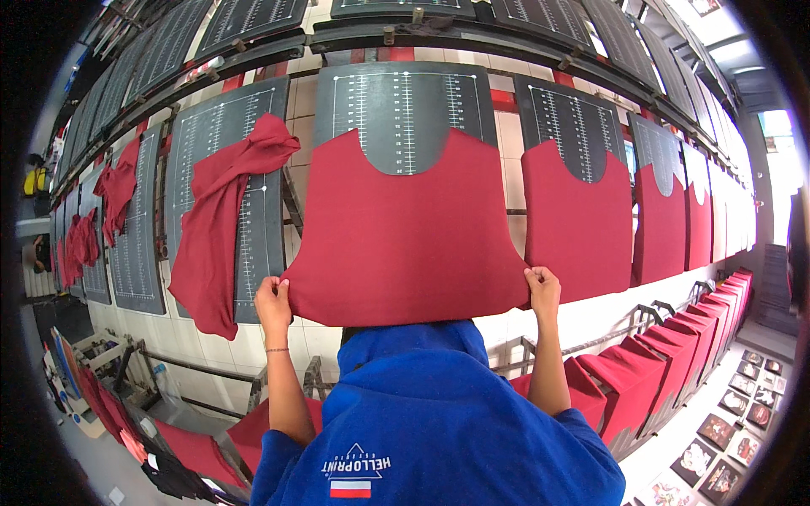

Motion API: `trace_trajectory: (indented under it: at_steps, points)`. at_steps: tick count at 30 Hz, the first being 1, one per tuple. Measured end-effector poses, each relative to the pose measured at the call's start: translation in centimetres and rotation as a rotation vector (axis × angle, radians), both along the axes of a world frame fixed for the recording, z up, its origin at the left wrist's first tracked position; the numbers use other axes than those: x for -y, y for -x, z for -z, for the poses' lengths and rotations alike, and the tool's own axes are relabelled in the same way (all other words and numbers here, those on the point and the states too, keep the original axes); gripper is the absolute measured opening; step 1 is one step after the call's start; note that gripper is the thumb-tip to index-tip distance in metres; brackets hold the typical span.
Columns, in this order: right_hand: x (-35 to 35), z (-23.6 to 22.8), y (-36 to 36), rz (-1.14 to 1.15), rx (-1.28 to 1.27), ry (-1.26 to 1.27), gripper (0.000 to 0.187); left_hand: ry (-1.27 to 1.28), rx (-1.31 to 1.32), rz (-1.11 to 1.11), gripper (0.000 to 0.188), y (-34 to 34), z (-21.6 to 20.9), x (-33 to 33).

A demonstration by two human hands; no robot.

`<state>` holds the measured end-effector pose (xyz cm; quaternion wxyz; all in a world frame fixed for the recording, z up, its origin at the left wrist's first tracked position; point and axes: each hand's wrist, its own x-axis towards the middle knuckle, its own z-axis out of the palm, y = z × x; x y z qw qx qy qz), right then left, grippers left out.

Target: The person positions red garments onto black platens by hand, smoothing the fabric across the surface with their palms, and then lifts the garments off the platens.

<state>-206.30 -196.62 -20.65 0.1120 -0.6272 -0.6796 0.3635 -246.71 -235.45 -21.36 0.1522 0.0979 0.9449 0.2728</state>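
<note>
A dark red cut shirt panel (413,244) with a scooped neckline is spread over a dark grey board (337,110) in front of me. White ruler-like scales run up the board above the neckline. My left hand (272,302) pinches the panel's lower left corner between thumb and fingers. At the lower right corner, my right hand (543,289) grips the cloth the same way. The bottom edge hangs taut between both hands, close to my blue shirt (439,405). The shoulder ends lie flat on the board.
To the right, another red panel (578,228) lies smooth on its board, with several more beyond. A crumpled red piece (224,219) lies across the board on the left. Behind me, red cloths cover a row of boards (624,371). Metal rails (498,59) run along the far side.
</note>
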Motion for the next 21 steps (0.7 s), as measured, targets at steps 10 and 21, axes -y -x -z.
trace_trajectory:
  at_steps: [10,21]
  points:
    - [4.5,-1.3,13.7,-1.177,0.008,-0.43,0.061,-0.482,0.434,0.017,0.037,-4.6,4.9,-3.0]
    - [12.7,0.1,21.6,-1.631,0.105,-0.435,0.075,-0.948,0.908,-0.405,0.04,-5.9,12.5,-0.9]
